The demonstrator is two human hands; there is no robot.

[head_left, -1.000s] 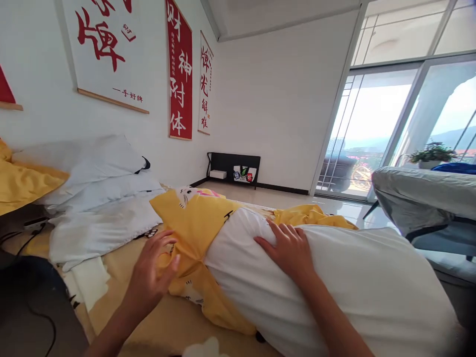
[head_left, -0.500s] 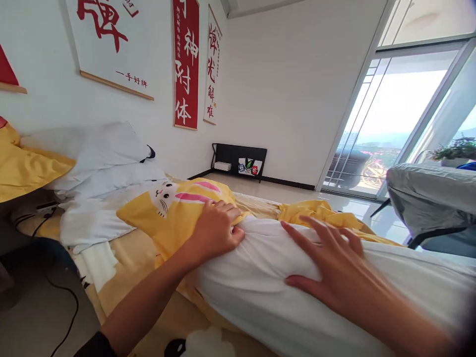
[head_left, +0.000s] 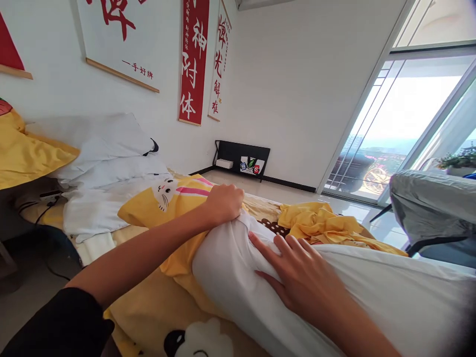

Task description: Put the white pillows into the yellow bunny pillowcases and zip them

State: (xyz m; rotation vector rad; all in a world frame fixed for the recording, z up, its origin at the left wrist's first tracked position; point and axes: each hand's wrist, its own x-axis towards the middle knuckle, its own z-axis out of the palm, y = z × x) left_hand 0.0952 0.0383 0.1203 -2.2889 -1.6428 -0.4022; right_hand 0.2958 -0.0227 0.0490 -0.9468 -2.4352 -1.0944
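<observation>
A long white pillow (head_left: 219,263) lies across the bed, its far end inside a yellow pillowcase (head_left: 178,258) printed with a white rabbit face and pink ears. My left hand (head_left: 226,203) is closed in a fist at the pillowcase's opening, gripping its edge where it meets the pillow; my fingertips are hidden. My right hand (head_left: 297,265) lies on top of the white pillow just to the right, fingers stretched out and thumb apart, pressing into the cloth. Creases run in the white fabric between both hands.
White pillows (head_left: 111,139) and another yellow pillow (head_left: 33,148) are piled at the left by the wall. Crumpled yellow cloth (head_left: 320,220) lies beyond my right hand. A plastic-covered chair (head_left: 431,198) stands at the right. The bed sheet (head_left: 148,307) has a sheep print.
My left hand has pulled the pillowcase edge slightly up and away, its forearm swinging higher. My right hand has moved left along the pillow, closer to the left hand, its fingers less spread.
</observation>
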